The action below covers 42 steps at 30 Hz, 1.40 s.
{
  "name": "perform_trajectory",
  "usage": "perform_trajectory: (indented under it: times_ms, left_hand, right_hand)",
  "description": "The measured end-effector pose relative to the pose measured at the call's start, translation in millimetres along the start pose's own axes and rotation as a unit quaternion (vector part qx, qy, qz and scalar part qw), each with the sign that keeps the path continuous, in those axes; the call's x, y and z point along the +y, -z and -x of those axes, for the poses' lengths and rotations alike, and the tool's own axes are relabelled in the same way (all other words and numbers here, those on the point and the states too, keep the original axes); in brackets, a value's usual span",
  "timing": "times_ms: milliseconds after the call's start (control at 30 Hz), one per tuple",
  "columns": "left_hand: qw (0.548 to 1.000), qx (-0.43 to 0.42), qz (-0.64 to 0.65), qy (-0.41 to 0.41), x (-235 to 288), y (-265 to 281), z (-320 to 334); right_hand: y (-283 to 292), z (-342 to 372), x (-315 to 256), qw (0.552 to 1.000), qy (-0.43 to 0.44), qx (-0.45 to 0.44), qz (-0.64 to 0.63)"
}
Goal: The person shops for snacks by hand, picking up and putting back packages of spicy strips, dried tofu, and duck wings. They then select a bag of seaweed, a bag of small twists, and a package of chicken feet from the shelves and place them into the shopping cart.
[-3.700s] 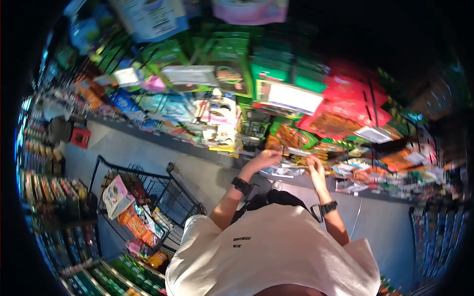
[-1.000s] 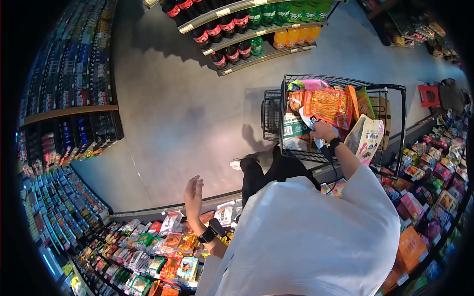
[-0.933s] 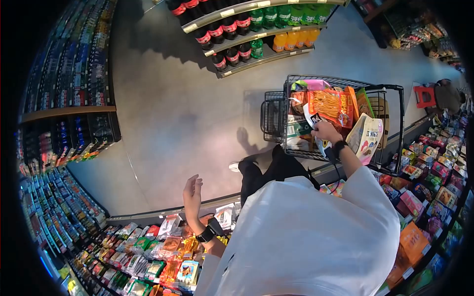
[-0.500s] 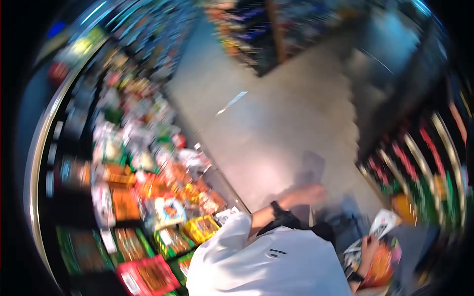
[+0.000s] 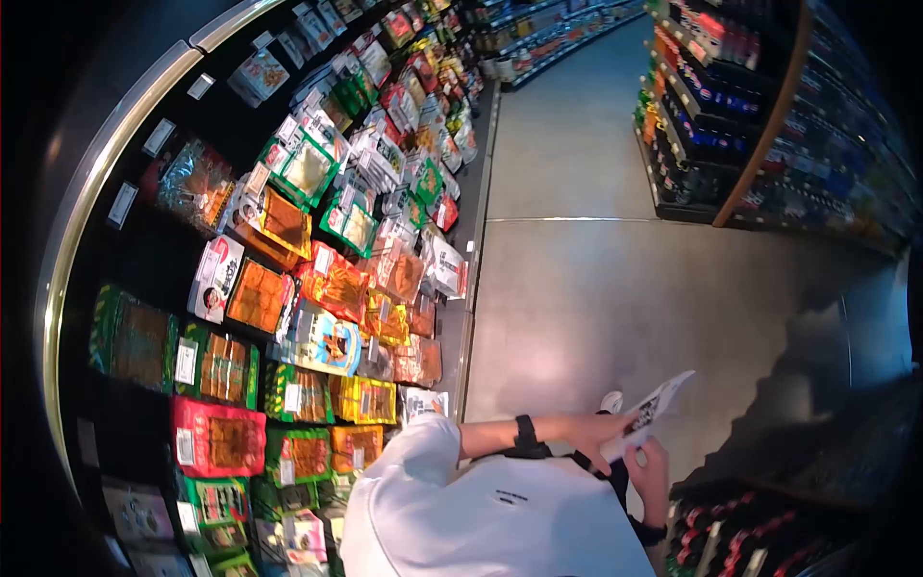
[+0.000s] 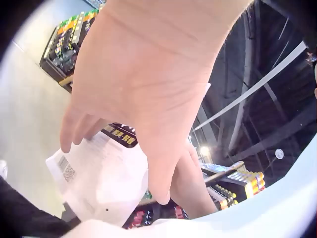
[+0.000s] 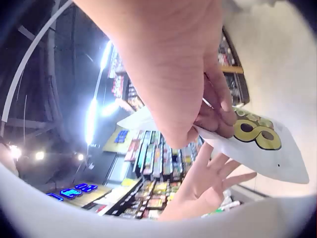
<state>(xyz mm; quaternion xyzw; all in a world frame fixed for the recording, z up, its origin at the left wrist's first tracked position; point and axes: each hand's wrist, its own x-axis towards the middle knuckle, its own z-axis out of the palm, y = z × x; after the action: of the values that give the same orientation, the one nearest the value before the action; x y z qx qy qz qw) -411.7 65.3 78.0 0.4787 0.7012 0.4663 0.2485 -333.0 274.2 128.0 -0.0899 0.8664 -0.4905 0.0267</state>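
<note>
A white package (image 5: 654, 415) with dark print is held up in front of the body. My right hand (image 5: 649, 469) pinches its edge between thumb and fingers; in the right wrist view that hand (image 7: 173, 69) grips the package (image 7: 267, 144), which shows a yellow-and-black design. My left hand (image 5: 591, 435) is beside the package, its fingers spread in the right wrist view (image 7: 200, 191). In the left wrist view the left hand (image 6: 138, 74) reaches over the package (image 6: 104, 173), whose barcode side shows; whether its fingertips touch it I cannot tell.
Racks of hanging snack packs (image 5: 288, 298) line the left side, with a low ledge (image 5: 471, 279) along the floor (image 5: 558, 298). A drinks shelf (image 5: 711, 115) stands at the upper right, and bottles (image 5: 731, 529) at the lower right.
The view has turned, and the snack racks fill more of the left. The right hand has brought the package in front of the body, near the left hand. The cart's contents have left the view.
</note>
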Motion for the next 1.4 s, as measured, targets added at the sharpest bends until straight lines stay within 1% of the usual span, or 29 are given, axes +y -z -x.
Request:
perform_trajectory:
  times_ms: [67,100,133,167,200,267,300,333,367,433,500,567,633,667,767,833,867,933,967,1033,1067,1100,1167,1200,1233,1267,1300,1367,1400]
  left_hand:
    - [0.994,-0.004,0.032,0.102,17,39,-39]
    - [0.987,-0.007,0.041,0.154,21,60,-55]
    - [0.992,0.033,-0.026,0.115,8,62,-71]
    - [0.992,0.045,-0.018,0.113,-9,71,-84]
    - [0.992,0.059,-0.003,0.108,-6,85,-101]
    - [0.989,0.098,0.051,0.101,-1,112,-132]
    - [0.986,0.092,0.063,0.127,-3,131,-141]
    - [0.982,0.086,0.074,0.154,-7,152,-149]
    - [0.976,0.08,0.088,0.181,-13,170,-153]
    - [0.97,0.149,0.059,0.181,-29,209,-153]
    - [0.957,0.23,0.028,0.174,-54,249,-147]
    - [0.934,0.32,0.002,0.158,-95,283,-131]
    - [0.902,0.379,0.034,0.202,-136,330,-105]
    - [0.884,0.41,0.053,0.221,-153,352,-93]
    - [0.766,0.551,0.135,0.301,-175,428,-56]
    - [0.714,0.616,0.088,0.321,-193,469,-28]
    - [0.68,0.651,0.059,0.332,-204,494,-13]
    - [0.613,0.743,0.031,0.266,-234,529,16]
    - [0.577,0.781,0.017,0.239,-248,536,31]
    - [0.533,0.805,0.059,0.253,-270,557,60]
    - [0.515,0.821,0.066,0.238,-278,568,75]
    - [0.489,0.833,0.08,0.245,-294,574,91]
    - [0.429,0.852,0.224,0.197,-304,587,119]
    - [0.405,0.859,0.233,0.21,-325,587,139]
    - [0.353,0.882,0.245,0.191,-334,595,151]
    - [0.333,0.891,0.218,0.219,-350,599,169]
    - [0.313,0.895,0.194,0.25,-353,606,181]
    - [0.304,0.913,0.198,0.188,-346,623,192]
    - [0.282,0.915,0.227,0.179,-344,636,201]
  right_hand:
    - [17,-47,22,0.997,0.028,-0.062,-0.022]
    - [32,-66,22,0.997,0.036,-0.058,-0.041]
    - [45,-92,19,0.996,0.051,-0.048,-0.061]
    - [58,-114,19,0.995,0.059,-0.037,-0.077]
    - [74,-134,26,0.993,0.058,-0.08,-0.07]
    - [94,-175,33,0.99,0.08,-0.102,-0.05]
    - [100,-199,31,0.988,0.094,-0.116,-0.043]
    - [107,-224,27,0.986,0.082,-0.146,-0.023]
    - [112,-248,21,0.984,0.085,-0.152,-0.047]
    - [113,-300,5,0.978,0.089,-0.16,-0.098]
    - [104,-349,16,0.979,0.101,-0.156,-0.085]
    - [95,-394,22,0.981,0.097,-0.156,-0.066]
    - [87,-442,21,0.983,0.085,-0.16,-0.038]
    - [82,-463,24,0.983,0.08,-0.166,-0.022]
    - [68,-534,16,0.982,0.069,-0.176,0.017]
    - [58,-573,-1,0.981,0.047,-0.187,0.026]
    - [51,-599,-5,0.978,0.061,-0.198,0.032]
    - [33,-649,-9,0.969,0.088,-0.227,0.036]
    - [25,-669,-13,0.967,0.094,-0.234,0.037]
    - [3,-715,-23,0.963,0.107,-0.244,0.036]
    - [-9,-737,-27,0.96,0.104,-0.259,0.027]
    - [-22,-758,-32,0.956,0.102,-0.274,0.018]
    - [-50,-798,-38,0.943,0.11,-0.313,0.009]
    - [-65,-818,-39,0.934,0.124,-0.335,0.009]
    - [-80,-842,-39,0.924,0.138,-0.357,0.01]
    - [-98,-867,-38,0.915,0.16,-0.37,0.008]
    - [-115,-892,-35,0.906,0.178,-0.384,0.005]
    - [-134,-933,-35,0.893,0.183,-0.412,-0.004]
    - [-147,-959,-43,0.889,0.179,-0.421,-0.016]
